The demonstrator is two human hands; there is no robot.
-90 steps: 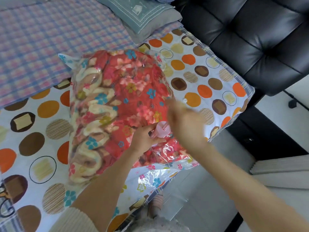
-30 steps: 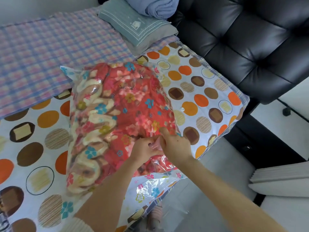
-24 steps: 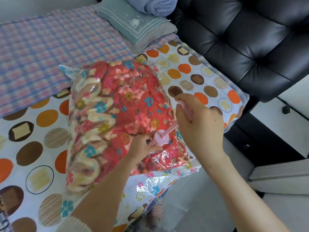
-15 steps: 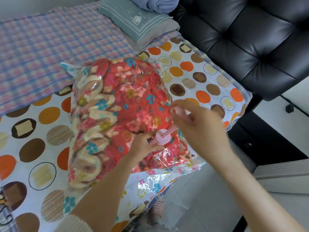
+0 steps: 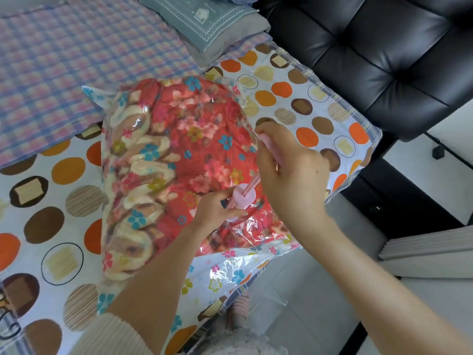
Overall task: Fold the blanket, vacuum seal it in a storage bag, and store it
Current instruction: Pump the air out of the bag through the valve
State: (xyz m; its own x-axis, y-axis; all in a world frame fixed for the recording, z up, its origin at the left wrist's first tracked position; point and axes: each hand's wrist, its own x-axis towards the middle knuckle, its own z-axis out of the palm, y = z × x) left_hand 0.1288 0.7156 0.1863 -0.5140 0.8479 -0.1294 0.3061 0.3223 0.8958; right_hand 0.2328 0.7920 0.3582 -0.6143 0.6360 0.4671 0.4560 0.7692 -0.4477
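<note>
red floral folded blanket (image 5: 184, 139) sits inside a clear plastic vacuum storage bag with small flower prints (image 5: 230, 274), centre of view, lying on a bed under a white sheet with orange and brown dots (image 5: 46, 224). the bag's flat unfilled end hangs over the bed edge at 6 o'clock. pink plastic hand pump (image 5: 243, 198) stands on the bag at the blanket's 4 o'clock corner, tilted toward 1 o'clock. its base probably sits on the bag valve, but fingers hide that. left hand (image 5: 217, 211) comes in from 7 o'clock, fingers and thumb wrapped round the pump barrel. right hand (image 5: 291, 172) comes in from 5 o'clock, closed round the pink plunger handle (image 5: 266, 144), which is held above the barrel with thin pink rods (image 5: 252, 181) showing between them. black tufted leather chair (image 5: 371, 60) at 1 o'clock, just beside the bed. grey-green cushion with a white house print (image 5: 204, 19) at 12 o'clock. pink and blue checked cover (image 5: 64, 60) at 10 o'clock, on the bed beyond the bag. pale tiled floor (image 5: 307, 334) at 5 o'clock.
</note>
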